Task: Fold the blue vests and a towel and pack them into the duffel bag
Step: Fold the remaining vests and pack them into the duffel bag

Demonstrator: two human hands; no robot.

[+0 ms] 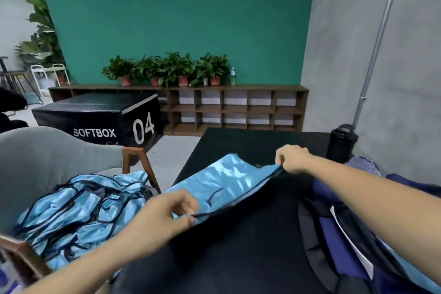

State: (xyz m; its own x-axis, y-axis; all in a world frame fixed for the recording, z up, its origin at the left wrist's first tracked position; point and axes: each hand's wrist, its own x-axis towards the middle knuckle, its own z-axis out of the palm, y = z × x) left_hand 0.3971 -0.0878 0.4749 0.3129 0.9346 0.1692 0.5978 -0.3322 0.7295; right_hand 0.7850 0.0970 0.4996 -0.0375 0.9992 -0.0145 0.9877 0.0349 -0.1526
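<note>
Just above the black table (238, 258), one blue vest (222, 181) is stretched between the two hands. Its far part lies on the surface toward the left edge and its dark-trimmed near hem is lifted. The left hand (167, 212) pinches that hem between thumb and curled fingers, close to the table's left edge. The right hand (292, 159) pinches the other end of the same hem with its fingers bunched tight, further in toward the far right corner.

A navy duffel bag (338, 241) lies open along the table's right edge, under the right forearm. A white sheet and some pale blue fabric show inside it.

Off the left edge, a heap of blue vests (78, 212) with dark piping fills the seat of a grey armchair (47, 155) with a wooden frame.

A black bin (342, 143) stands by the table's far right corner. Beyond the table on the floor sits a black box (95, 119) printed SOFTBOX 04. Behind it a low wooden shelf (238, 110) runs along the green wall. On top of the shelf are potted plants (171, 68) and a bottle (233, 76).
</note>
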